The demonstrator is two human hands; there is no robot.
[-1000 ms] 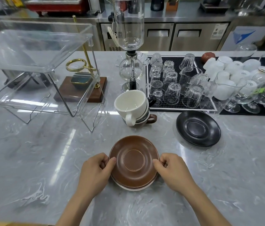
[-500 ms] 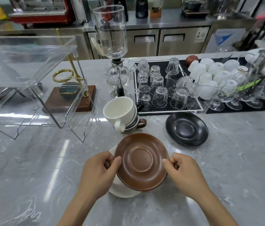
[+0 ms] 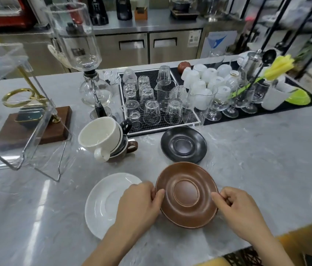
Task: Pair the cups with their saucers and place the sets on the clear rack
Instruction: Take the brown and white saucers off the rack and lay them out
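I have the brown saucer [image 3: 186, 195] in both hands, low and just right of centre in the frame. My left hand [image 3: 138, 204] takes its left rim, thumb curled over the top edge and fingers tucked beneath; my right hand [image 3: 237, 209] pinches the right rim the same way. So each grip is closed on that one saucer and on nothing else. The saucer sits face up and tilted slightly; I cannot tell whether it is touching the counter [image 3: 266, 160] or held just clear of it.

The white saucer [image 3: 106, 203] lies flat on the counter to the left, partly hidden under my left hand and just beside the brown one. The black saucer [image 3: 183, 144] lies flat above the brown saucer, near it but apart. Left of the black saucer, at centre frame, the cups are nested in a leaning stack: the white cup [image 3: 100, 138] on top with its mouth tipped toward me, a black cup [image 3: 123, 140] under it, and a brown cup [image 3: 130, 146] at the bottom with its handle pointing right.

The clear rack [image 3: 17, 104] fills the left edge of the frame, standing on the counter, with a wooden stand [image 3: 36, 129] visible through it. A glass siphon brewer [image 3: 82, 54] rises upper left of centre. Upturned glasses [image 3: 151, 104] crowd a black mat behind the cups.
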